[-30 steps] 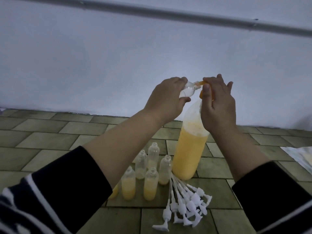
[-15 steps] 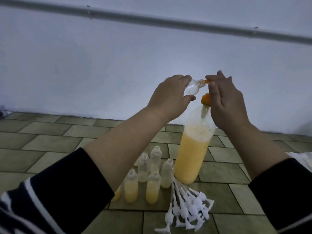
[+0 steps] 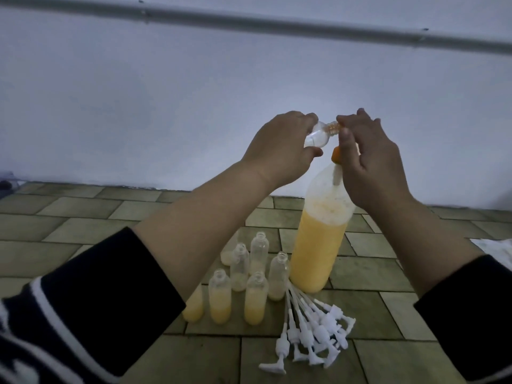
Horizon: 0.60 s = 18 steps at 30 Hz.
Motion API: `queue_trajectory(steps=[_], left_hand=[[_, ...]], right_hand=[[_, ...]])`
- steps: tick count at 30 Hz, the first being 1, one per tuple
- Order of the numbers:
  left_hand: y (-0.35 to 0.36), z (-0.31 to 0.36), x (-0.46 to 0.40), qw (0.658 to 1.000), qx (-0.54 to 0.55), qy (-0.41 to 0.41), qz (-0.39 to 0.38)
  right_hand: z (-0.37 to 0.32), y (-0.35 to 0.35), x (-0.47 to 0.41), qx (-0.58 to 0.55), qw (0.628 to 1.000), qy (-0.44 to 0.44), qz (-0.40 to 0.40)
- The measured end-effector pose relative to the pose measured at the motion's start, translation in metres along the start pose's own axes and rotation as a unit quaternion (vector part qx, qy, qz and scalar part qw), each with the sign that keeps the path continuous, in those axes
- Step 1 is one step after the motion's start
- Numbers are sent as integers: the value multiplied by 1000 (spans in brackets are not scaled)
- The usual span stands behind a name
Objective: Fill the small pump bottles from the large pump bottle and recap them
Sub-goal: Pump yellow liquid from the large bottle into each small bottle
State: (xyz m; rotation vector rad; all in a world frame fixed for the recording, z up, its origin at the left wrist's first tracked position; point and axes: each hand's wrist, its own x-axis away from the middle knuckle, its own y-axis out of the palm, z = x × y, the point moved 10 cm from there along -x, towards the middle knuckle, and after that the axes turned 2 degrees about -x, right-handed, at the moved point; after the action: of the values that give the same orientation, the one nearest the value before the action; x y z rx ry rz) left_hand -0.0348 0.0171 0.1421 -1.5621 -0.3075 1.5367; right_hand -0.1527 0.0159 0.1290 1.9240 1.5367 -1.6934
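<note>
We judge the small bottle (image 3: 125,136), tipped at the large pump bottle (image 3: 318,245) top, light & slippery: left hand (image 3: 279,151) grip wraps its body, right hand (image 3: 371,162) grip pinches the pump.

Counted: one large pump bottle (image 3: 318,250), part full of orange liquid. Seven small bottles (image 3: 257,256) uncapped on the floor at 9 o'clock of it: three part full of orange in the near row, four almost clear behind. One more small bottle (image 3: 126,135), clear, held up. Loose white pump caps (image 3: 313,328) at 6 o'clock: about eight, overlapping, exact count unclear. Two hands.
</note>
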Motion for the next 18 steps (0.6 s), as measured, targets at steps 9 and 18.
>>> queue_trajectory(steps=[9, 18], left_hand=[[13, 4, 7, 1000, -25, 0, 5], [-3, 6, 6, 999, -38, 2, 21]], right_hand=[[12, 9, 8, 16, 999, 19, 35], [2, -2, 1, 15, 1000, -9, 24]])
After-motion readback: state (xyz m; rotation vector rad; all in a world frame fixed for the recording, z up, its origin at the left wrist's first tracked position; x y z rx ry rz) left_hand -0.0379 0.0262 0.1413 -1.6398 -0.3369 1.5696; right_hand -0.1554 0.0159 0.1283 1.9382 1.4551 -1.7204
